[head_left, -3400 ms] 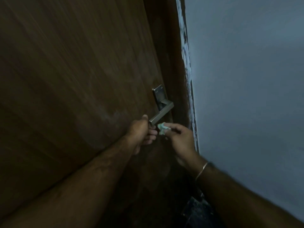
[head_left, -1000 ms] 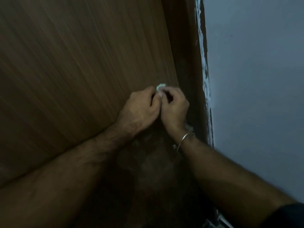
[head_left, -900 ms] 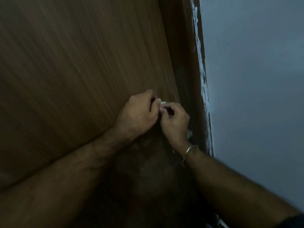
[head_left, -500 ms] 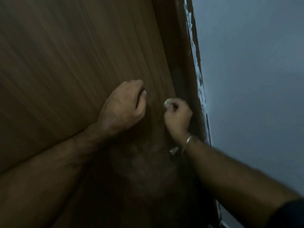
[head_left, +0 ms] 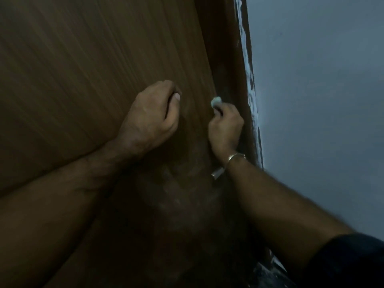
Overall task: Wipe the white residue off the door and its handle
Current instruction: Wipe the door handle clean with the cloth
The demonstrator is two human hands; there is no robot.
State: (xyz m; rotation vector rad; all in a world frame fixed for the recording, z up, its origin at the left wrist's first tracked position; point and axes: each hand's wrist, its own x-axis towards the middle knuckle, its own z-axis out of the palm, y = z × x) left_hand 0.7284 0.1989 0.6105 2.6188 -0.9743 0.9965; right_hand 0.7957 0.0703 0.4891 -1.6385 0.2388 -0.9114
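Fingers (head_left: 217,110) of the right hand (head_left: 226,129) pinch a small pale wad of cloth (head_left: 216,100) against the brown wood-grain door (head_left: 93,69), near its right edge. Left hand (head_left: 153,117) rests curled on the panel, holding nothing. Only the silver metal handle's (head_left: 216,173) tip shows below the right wrist; its direction is unclear.
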